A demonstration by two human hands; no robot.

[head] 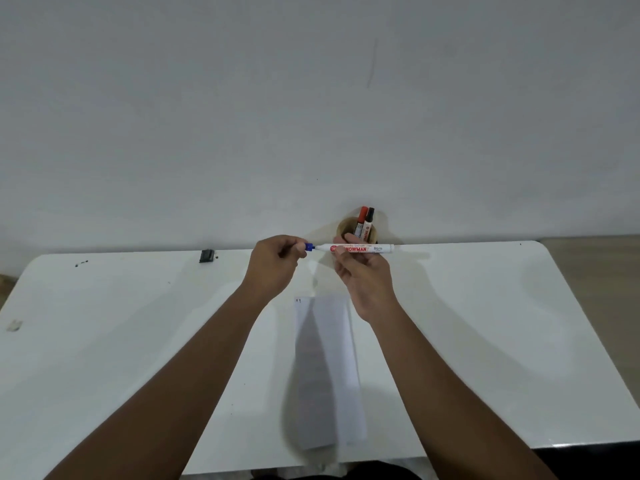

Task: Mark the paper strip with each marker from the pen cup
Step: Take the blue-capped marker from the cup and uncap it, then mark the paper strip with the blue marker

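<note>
My right hand (363,278) holds a white marker (360,248) level above the table, its blue end pointing left. My left hand (273,263) pinches the marker's blue cap (308,247) at that end. A long white paper strip (327,368) lies on the table below my hands, with a small dark mark near its far left corner. The tan pen cup (356,232) stands against the wall behind the marker. A red-capped marker (362,220) and a black-capped marker (370,221) stand in the cup.
The white table (485,323) meets a plain white wall at the back. A small black object (207,256) sits at the far edge on the left, with dark specks (81,263) further left. A small grey scrap (14,325) lies near the left edge.
</note>
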